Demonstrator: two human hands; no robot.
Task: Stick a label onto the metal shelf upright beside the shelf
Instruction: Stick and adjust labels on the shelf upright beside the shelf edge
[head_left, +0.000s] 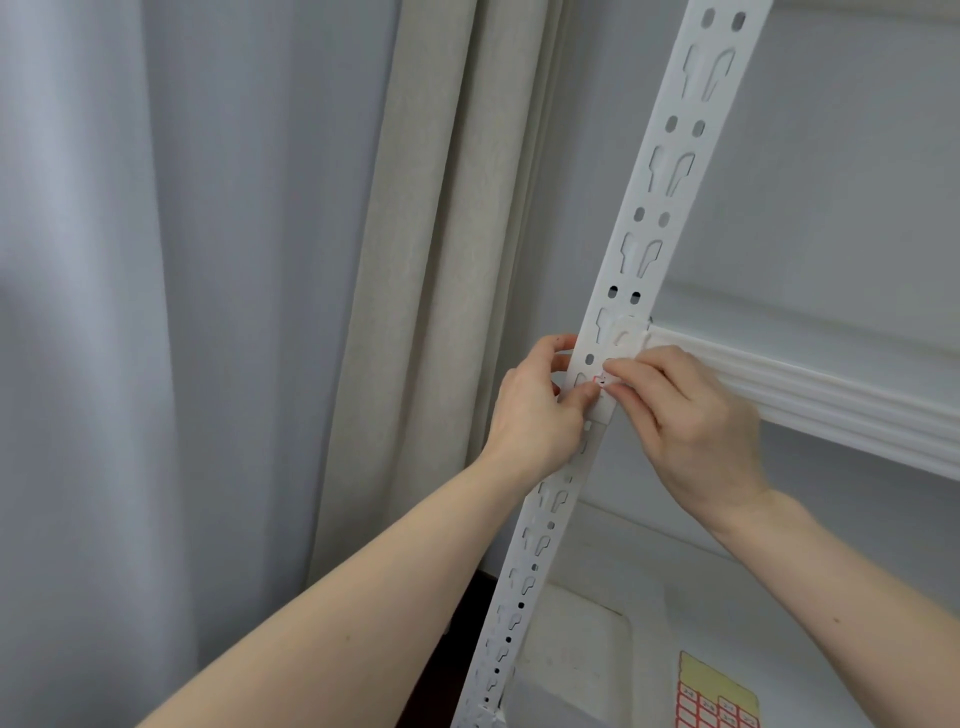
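A white perforated metal upright runs from top right down to the bottom middle. A small red-and-white label lies against its face, just below where the white shelf beam joins it. My left hand wraps the upright's left edge and its thumb pinches the label. From the right, my right hand comes in with its fingertips on the label, and both hands hide most of it.
Beige and grey curtains hang to the left of the upright. On the lower white shelf lies a yellow sheet of red-bordered labels at the bottom right. A grey wall is behind the shelf.
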